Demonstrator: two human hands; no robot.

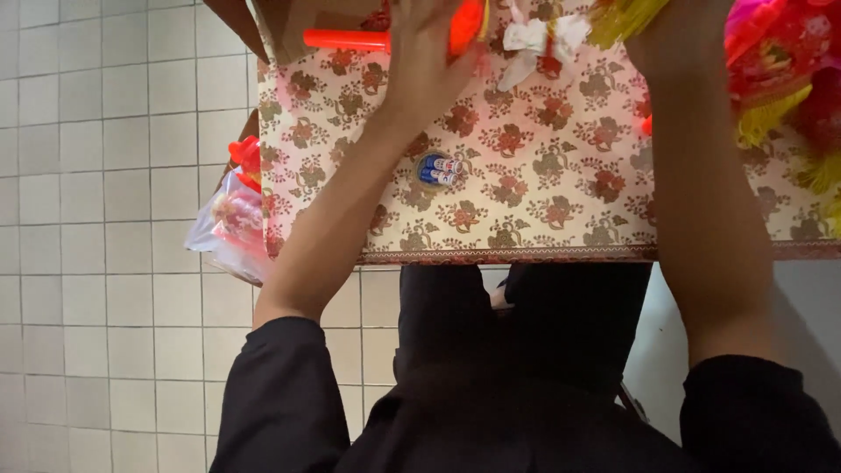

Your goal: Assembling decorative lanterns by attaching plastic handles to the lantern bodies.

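While I lean over the bench point(543, 201), which is covered by a floral cloth in cream and dull red, both my arms reach toward its far edge. My left hand point(429, 52) lies over an orange-red plastic toy point(350, 39), a long tube with a wider body. The fingers run out of the top of the view, so I cannot tell whether they are closed around it or only resting on it. My right hand point(674, 35) is cut off at the wrist by the frame, next to a heap of pink and yellow fringed decorations point(780, 61); its grip is hidden too.

Near the middle of the cloth, just beside my left forearm, sits a small round cluster of batteries point(438, 168) standing on end. A white ribbon bow point(534, 39) lies between my hands. Off the left edge of the bench hangs a clear plastic bag point(229, 229) with red pieces in it, over a pale tiled floor point(96, 219).

My judgement is that the risks are close at hand. My left forearm could sweep the batteries and send them rolling off the near edge. The bag may slip to the floor if the cloth is tugged. The fringe could also snag my right hand.
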